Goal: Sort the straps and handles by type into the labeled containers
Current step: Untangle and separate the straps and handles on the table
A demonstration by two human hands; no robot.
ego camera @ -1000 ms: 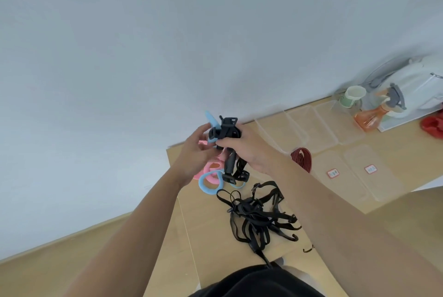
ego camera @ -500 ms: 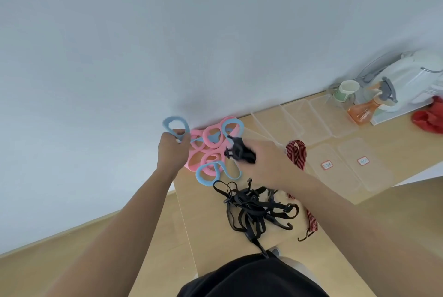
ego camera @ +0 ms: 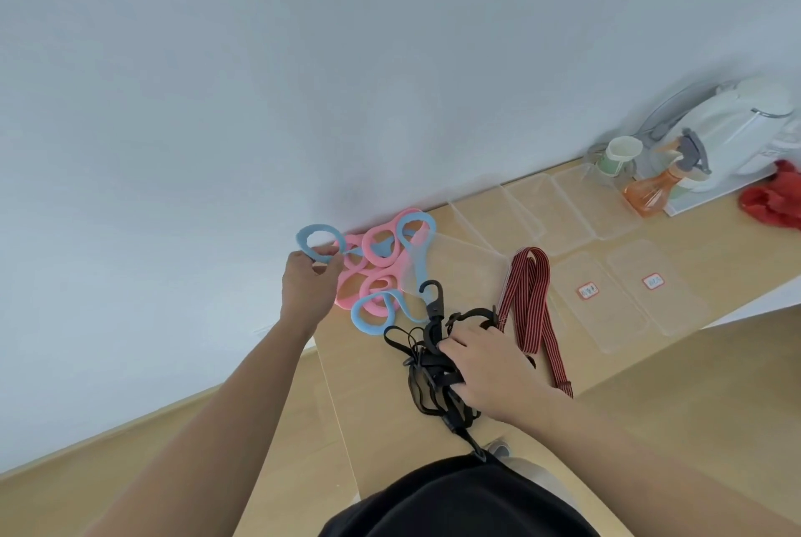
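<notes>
**Two hands, two types: loop handles part from hooked straps**

Both hands work the near left corner of the pale wooden worktop. The left hand (ego camera: 308, 281) has its fingers (ego camera: 323, 251) pinched on a blue loop handle (ego camera: 313, 235) at the worktop's left edge, beside the wall. The right hand (ego camera: 487, 365) lies over the black straps (ego camera: 422, 380) by the near edge, fingers curled down onto the tangle.

The loose handles (ego camera: 381, 265), pink and blue, lie heaped against the wall. They are smooth, flexible-looking bands ending in round rings, and several overlap. The black straps are thin webbing, knotted together, with a hard hook (ego camera: 433, 298) standing clear of the heap. A red striped strap (ego camera: 529, 298), flat and woven-looking, runs beside a clear container (ego camera: 472, 276). More clear tubs (ego camera: 559, 207) line the far edge, and two labelled containers (ego camera: 615, 322) sit toward the right; their labels are too small to read.

The step in hand appears to be freeing one handle from the heap. Done well, it likely means drawing the ring out slowly so neighbouring loops do not follow, while the right hand pins the webbing so its hooks cannot snag. Lifting one strap at a time should spare a worse tangle.
</notes>
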